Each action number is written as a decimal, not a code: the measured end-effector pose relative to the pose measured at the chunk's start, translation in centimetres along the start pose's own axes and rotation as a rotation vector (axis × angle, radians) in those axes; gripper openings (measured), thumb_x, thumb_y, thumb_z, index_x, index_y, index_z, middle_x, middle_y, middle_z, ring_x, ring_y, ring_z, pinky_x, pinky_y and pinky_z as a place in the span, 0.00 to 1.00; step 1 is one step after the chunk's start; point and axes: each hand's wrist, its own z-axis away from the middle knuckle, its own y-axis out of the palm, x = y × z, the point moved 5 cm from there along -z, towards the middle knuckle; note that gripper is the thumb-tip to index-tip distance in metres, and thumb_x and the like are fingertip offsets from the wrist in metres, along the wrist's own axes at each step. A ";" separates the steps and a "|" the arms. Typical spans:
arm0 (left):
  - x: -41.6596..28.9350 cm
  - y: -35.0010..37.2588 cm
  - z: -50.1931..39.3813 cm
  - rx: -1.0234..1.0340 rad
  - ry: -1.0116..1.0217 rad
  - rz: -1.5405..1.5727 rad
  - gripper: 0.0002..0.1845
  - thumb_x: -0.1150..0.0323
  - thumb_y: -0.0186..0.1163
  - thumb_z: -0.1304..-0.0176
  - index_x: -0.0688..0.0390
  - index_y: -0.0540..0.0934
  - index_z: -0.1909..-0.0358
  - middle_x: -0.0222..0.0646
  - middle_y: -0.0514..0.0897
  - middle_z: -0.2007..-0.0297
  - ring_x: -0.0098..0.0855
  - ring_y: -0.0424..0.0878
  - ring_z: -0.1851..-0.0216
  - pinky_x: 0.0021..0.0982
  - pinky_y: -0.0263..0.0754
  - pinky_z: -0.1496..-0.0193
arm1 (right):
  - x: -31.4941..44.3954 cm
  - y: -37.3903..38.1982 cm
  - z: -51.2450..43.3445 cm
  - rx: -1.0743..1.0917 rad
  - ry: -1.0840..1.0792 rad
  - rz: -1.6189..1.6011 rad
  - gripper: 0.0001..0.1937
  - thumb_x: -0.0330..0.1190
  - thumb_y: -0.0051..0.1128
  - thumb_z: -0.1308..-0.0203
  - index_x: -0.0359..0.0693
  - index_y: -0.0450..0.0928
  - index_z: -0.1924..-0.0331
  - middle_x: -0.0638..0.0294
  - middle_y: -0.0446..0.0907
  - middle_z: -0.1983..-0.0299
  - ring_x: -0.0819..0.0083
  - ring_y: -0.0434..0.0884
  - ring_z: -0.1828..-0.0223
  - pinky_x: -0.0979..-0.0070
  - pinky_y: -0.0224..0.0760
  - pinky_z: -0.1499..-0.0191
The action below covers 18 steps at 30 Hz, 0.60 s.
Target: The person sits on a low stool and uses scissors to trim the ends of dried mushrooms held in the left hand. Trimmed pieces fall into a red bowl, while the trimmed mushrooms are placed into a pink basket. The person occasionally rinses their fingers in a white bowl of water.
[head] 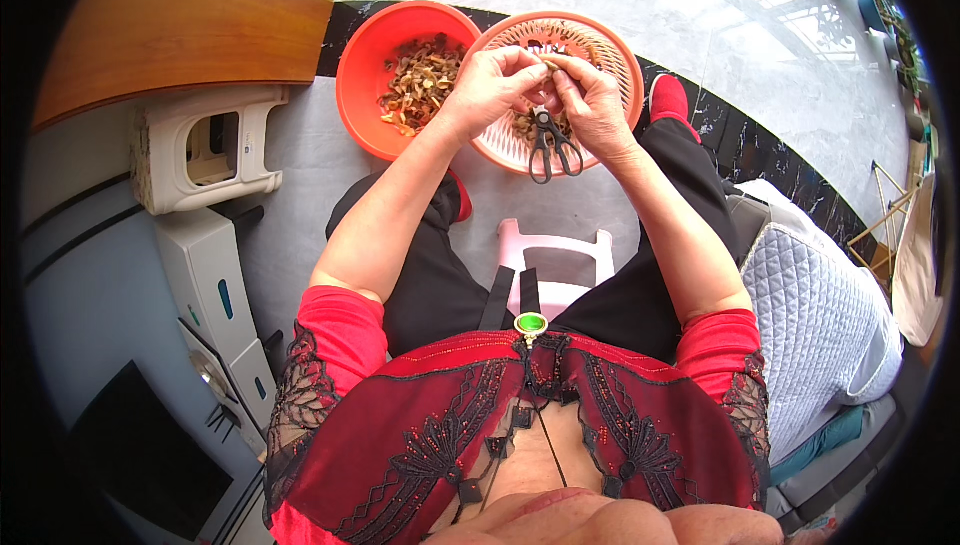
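Note:
My left hand (491,91) and my right hand (598,106) meet over a pink plastic colander (632,64). Pinched between the fingertips of both is a small brown piece (550,64), which looks like dried mushroom; the fingers partly cover it. Just below the hands, black-handled scissors (551,146) rest on the colander's near side, handles towards me and blades mostly hidden. Dark brown pieces (523,127) lie in the colander. At its left stands an orange-red plastic basin (360,87), holding a heap of brown and yellowish mushroom-like pieces (424,76).
Between my legs is a pink plastic stool (556,297). A wooden cabinet or table (195,19) and a cream plastic stool (259,136) on its side stand at the left. To the right is a sofa with a quilted cover (810,297). Potted plants (874,8) line the far right.

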 end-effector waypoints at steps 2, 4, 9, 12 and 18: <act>0.1 -0.1 -0.1 0.006 -0.023 0.008 0.11 0.64 0.56 0.34 0.62 0.78 0.62 0.30 0.83 0.67 0.21 0.81 0.68 0.20 0.76 0.69 | -0.2 -0.1 -0.1 -0.002 0.039 -0.024 0.12 0.25 0.47 0.34 0.35 0.77 0.50 0.68 0.78 0.71 0.86 0.73 0.74 0.87 0.71 0.70; -0.1 -0.1 -0.1 0.006 0.010 -0.016 0.11 0.64 0.55 0.34 0.62 0.78 0.62 0.30 0.83 0.68 0.20 0.81 0.69 0.20 0.76 0.70 | -0.5 -0.1 -0.1 0.017 0.110 -0.139 0.12 0.25 0.47 0.34 0.35 0.77 0.50 0.68 0.78 0.72 0.86 0.73 0.74 0.87 0.70 0.70; -0.4 0.1 -0.1 -0.019 0.105 -0.123 0.10 0.66 0.55 0.34 0.63 0.79 0.63 0.29 0.82 0.70 0.19 0.81 0.71 0.20 0.76 0.72 | -0.1 -0.1 0.0 0.021 0.051 -0.042 0.12 0.24 0.46 0.34 0.35 0.76 0.50 0.68 0.77 0.71 0.86 0.72 0.74 0.87 0.70 0.70; -0.7 0.0 0.0 -0.026 0.150 -0.253 0.09 0.68 0.54 0.33 0.64 0.79 0.63 0.28 0.81 0.69 0.18 0.80 0.69 0.20 0.77 0.71 | 0.7 0.2 0.1 0.009 -0.109 0.089 0.11 0.22 0.45 0.34 0.34 0.76 0.51 0.68 0.76 0.68 0.86 0.71 0.74 0.87 0.69 0.71; -0.7 0.0 0.2 -0.041 0.112 -0.210 0.09 0.68 0.54 0.34 0.63 0.79 0.62 0.29 0.82 0.70 0.18 0.80 0.71 0.20 0.77 0.72 | -0.2 0.0 0.3 0.029 0.102 -0.063 0.11 0.22 0.49 0.38 0.33 0.78 0.53 0.57 0.82 0.63 0.74 0.80 0.65 0.78 0.74 0.60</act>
